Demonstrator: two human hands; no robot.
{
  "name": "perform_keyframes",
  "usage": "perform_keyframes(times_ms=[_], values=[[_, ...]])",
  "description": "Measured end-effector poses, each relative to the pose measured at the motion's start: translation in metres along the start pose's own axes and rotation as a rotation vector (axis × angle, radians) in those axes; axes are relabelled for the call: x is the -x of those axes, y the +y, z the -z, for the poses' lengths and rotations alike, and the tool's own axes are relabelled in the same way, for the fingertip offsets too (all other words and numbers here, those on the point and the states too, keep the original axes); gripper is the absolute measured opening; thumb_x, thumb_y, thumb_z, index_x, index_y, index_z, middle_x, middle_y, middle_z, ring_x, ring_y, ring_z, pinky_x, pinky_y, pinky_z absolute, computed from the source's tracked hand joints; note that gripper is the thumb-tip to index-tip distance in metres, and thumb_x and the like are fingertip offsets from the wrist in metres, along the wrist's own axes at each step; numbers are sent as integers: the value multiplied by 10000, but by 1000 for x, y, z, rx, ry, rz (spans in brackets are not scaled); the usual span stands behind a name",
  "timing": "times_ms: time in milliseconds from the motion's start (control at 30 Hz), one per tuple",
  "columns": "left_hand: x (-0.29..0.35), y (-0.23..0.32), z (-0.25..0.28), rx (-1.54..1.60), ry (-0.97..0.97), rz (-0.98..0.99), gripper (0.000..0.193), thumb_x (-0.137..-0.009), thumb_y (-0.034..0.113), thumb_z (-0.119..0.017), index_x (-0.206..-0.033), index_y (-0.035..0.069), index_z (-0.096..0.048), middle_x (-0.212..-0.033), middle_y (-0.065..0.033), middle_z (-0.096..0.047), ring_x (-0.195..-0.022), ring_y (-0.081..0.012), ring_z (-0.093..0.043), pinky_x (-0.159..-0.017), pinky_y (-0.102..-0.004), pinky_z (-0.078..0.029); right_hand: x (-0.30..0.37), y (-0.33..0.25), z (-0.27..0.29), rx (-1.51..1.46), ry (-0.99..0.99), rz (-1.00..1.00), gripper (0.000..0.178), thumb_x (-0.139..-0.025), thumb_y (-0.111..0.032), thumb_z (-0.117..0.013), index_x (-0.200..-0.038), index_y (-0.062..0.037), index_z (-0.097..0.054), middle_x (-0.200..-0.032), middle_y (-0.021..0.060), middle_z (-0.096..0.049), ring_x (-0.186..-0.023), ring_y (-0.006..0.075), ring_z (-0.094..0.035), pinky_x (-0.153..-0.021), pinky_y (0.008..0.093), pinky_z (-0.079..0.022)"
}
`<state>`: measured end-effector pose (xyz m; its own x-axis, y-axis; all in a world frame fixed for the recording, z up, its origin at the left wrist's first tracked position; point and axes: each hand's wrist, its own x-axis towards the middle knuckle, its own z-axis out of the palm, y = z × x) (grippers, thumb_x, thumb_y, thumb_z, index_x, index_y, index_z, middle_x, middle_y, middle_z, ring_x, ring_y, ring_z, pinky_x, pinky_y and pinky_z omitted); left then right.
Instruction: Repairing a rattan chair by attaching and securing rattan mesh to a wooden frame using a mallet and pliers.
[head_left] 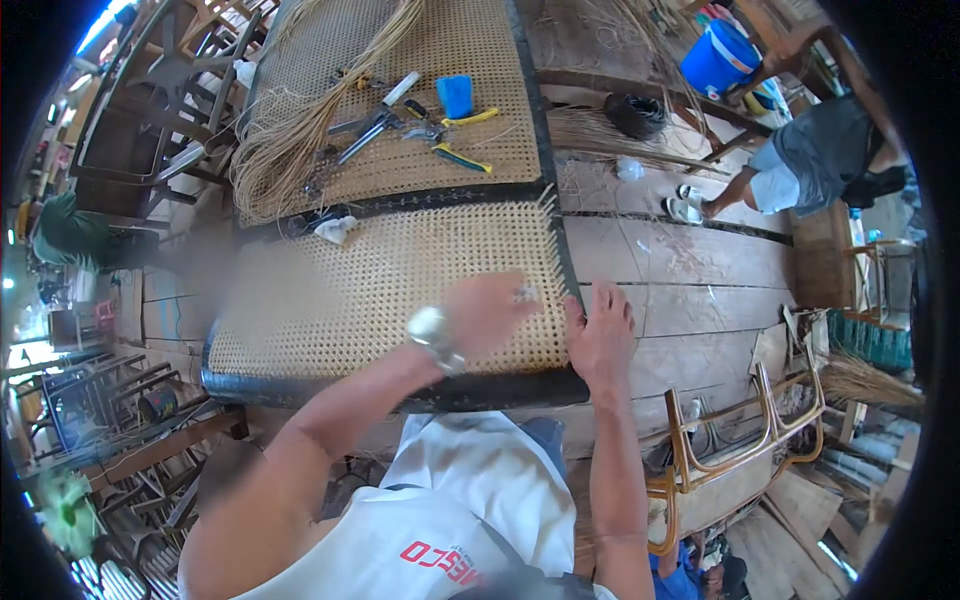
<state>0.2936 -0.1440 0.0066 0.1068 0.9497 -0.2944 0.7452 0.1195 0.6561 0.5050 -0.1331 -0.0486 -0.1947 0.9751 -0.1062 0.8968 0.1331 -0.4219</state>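
A woven cane panel in a black frame lies in front of me, with short cane ends sticking out along its right side. My left hand, with a silver watch on the wrist, is over the right part of the weave. It is smeared by motion, with a small pale bit by its fingertips; whether it grips anything is unclear. My right hand rests at the frame's right edge, fingers stretched out and thumb apart, holding nothing visible.
On the farther cane section lie yellow-handled pliers, a blue cup, other hand tools and a bundle of cane strands. Chair frames stand to the right. Beyond are a person and a blue bucket.
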Motion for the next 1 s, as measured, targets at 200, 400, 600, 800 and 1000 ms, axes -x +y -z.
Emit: perform_keyframes(times_ms=[200,400,600,800,1000], values=[[38,-122,53,-176,122,245,490,-892,451,-679,-1184,59,-648,-718,-134,-690,-693,-288,-689,-637,-392,-521,-107,-75,-22,-11,158,302,732,-845,-394,-734,-1402,-21,-437,-1427,210,-427,-1332,395,-408,-1103,504,-342],[74,-147,18,-45,278,190,416,-884,327,-727,-1189,62,-630,-724,-116,-661,-641,-276,-650,-612,-396,-500,-260,-108,-84,436,28,499,1135,-688,-685,-734,-1540,-80,-291,-1550,198,-327,-1456,369,-278,-1179,542,-217],[81,-133,21,121,362,243,404,-871,322,-756,-1158,59,-649,-746,-88,-654,-605,-174,-603,-554,-335,-471,-318,-151,-57,678,-374,599,1162,-694,-724,-708,-1533,-37,-289,-1530,228,-295,-1407,399,-290,-1162,527,-225],[62,-140,42,89,118,348,394,-896,365,-729,-1114,46,-653,-568,-30,-567,-483,-124,-479,-468,-313,-351,-308,-135,-45,433,-368,735,876,-717,-525,-661,-1298,113,-510,-1260,313,-562,-1165,412,-573,-987,429,-484],[-3,-124,49,-151,-23,174,406,-944,381,-651,-1122,17,-652,-703,-121,-654,-599,-209,-605,-570,-367,-447,-180,-27,26,-333,-583,231,760,-822,-581,-666,-1301,-7,-528,-1151,153,-647,-1075,256,-610,-943,341,-445]])
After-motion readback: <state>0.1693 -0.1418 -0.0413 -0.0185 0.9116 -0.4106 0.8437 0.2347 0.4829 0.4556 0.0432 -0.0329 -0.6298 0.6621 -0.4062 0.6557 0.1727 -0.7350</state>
